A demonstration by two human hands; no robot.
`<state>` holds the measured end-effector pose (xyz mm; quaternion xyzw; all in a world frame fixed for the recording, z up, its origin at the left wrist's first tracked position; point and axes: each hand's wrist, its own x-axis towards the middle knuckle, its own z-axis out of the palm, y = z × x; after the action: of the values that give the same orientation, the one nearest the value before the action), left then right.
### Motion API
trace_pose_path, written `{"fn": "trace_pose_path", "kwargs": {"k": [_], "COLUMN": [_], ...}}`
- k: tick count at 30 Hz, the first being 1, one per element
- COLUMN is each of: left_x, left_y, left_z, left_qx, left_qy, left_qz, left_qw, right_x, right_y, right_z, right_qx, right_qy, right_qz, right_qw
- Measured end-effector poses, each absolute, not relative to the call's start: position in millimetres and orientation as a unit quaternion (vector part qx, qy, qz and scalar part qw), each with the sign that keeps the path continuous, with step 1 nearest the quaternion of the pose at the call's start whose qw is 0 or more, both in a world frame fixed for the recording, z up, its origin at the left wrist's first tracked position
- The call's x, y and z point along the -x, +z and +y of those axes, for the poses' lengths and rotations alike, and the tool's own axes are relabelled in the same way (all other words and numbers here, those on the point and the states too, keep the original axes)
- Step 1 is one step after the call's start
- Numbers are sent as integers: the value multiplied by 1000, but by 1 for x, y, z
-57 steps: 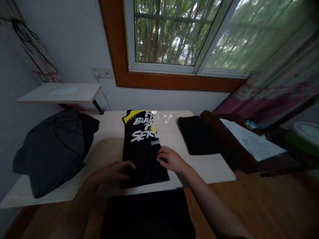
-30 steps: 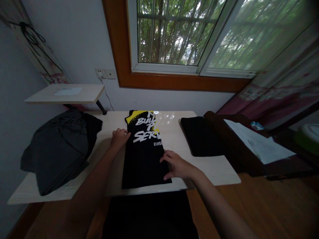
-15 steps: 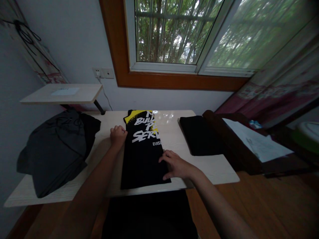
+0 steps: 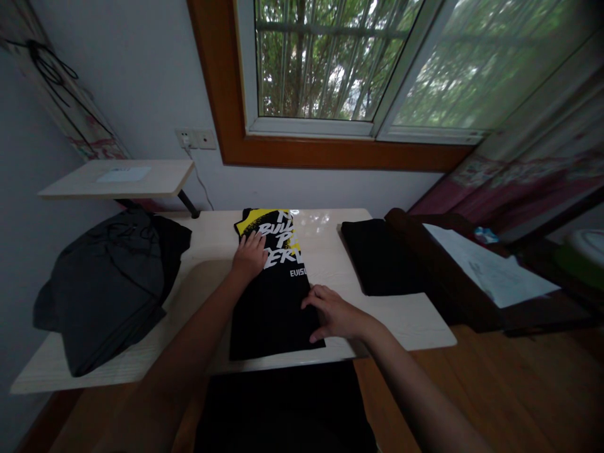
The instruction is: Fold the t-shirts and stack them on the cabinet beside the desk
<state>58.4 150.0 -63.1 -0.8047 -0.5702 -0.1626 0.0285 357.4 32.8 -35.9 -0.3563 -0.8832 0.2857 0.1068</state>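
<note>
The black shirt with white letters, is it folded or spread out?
Folded: the shirt lies as a narrow strip, and its white lettering cuts off at the right edge.

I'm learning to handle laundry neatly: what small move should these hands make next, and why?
Perhaps smooth the left hand gently downward over the black cloth shirt with white-and-yellow print: its fingers are spread over the printed upper part, while the right hand sits at the opposite edge, where it could steady the cloth.

Left grip [image 4: 251, 257] on black shirt [image 4: 271, 318], table [image 4: 410, 321]
</note>
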Motion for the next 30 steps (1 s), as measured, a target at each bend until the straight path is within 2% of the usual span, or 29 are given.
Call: {"fn": "trace_pose_path", "kwargs": {"k": [6,16,22,27,30], "left_x": [-49,-21,-23,-22,-21], "left_y": [-76,-77,-77,-76,-76], "left_z": [155,155,146,138,132], "left_qx": [751,741,745,744,747], "left_qy": [-114,-89,-94,-88,-89], "left_qz": [-650,-666,-661,-662,-659], "left_qw": [-2,-16,6,3,3], "right_x": [-359,-357,-354,-340,-321], "right_y": [-35,-34,-32,-35,-37], "right_z": [33,30,33,49,68], "right_qx": [355,364,364,441,467], "right_qy": [285,284,310,199,138], "right_qz": [-885,-882,-866,-846,-839], "right_qw": [99,91,145,225,244]}}
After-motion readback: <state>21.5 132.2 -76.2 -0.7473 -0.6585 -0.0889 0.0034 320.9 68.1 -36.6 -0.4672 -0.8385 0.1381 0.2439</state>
